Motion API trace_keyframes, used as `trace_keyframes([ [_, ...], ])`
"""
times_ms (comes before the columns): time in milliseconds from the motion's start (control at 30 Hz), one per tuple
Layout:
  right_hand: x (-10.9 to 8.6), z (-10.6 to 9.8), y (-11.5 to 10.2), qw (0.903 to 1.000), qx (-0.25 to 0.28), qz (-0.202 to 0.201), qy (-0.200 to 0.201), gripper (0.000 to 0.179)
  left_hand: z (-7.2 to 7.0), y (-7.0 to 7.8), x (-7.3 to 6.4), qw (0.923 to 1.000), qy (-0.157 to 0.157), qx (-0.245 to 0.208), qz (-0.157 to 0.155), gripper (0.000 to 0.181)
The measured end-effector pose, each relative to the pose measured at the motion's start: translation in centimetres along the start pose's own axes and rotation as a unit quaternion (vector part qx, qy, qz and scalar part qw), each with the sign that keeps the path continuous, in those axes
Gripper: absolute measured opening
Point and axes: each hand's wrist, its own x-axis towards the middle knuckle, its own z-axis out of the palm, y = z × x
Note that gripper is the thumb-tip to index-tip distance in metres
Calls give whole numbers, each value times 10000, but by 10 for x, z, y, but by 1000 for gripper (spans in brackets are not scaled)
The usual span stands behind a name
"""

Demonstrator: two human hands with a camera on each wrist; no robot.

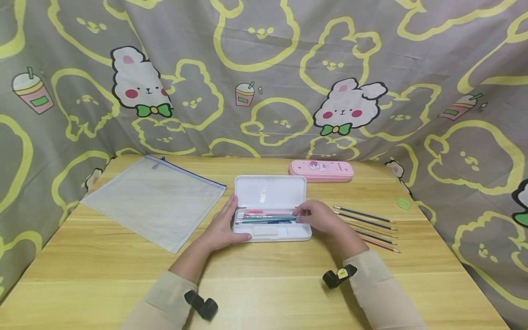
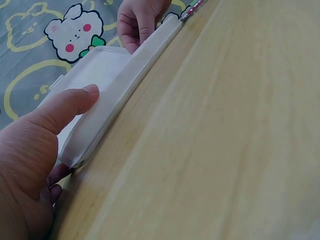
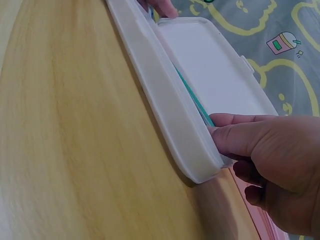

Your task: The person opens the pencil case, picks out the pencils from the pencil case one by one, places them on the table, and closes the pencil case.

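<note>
A white pencil case (image 1: 270,184) lies on the table with its lid raised at the back. Inside it are several pens and pencils (image 1: 255,216) and a white eraser (image 1: 265,230). My left hand (image 1: 220,224) holds the case's left end, thumb at the front edge and fingers round the back; in the left wrist view the thumb (image 2: 75,102) lies along its front wall. At the other end, my right hand (image 1: 319,215) pinches a green pencil (image 3: 192,97) between thumb and forefinger, low over the case. Its tip is hidden by the fingers.
To the right lie several loose pencils (image 1: 371,217) side by side, and beyond them a small green ring (image 1: 403,203). A pink zipped pencil case (image 1: 321,170) stands at the back. A translucent mesh zip pouch (image 1: 152,201) is spread flat at the left.
</note>
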Motion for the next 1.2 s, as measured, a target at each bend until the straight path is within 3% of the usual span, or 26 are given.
trace_keyframes([
  [233,-16,-10,5,9986,399,174,291,16,1,1,1,10000,-3,-50,10,123],
  [433,-39,-29,16,9978,322,324,472,17,2,1,0,10000,-19,-54,-56,123],
  [800,-101,-57,54,9932,-11,428,1082,21,1,0,0,10000,6,-29,8,123],
  [1200,-162,-69,100,9859,-223,1068,1267,24,1,-1,1,10000,23,30,35,123],
])
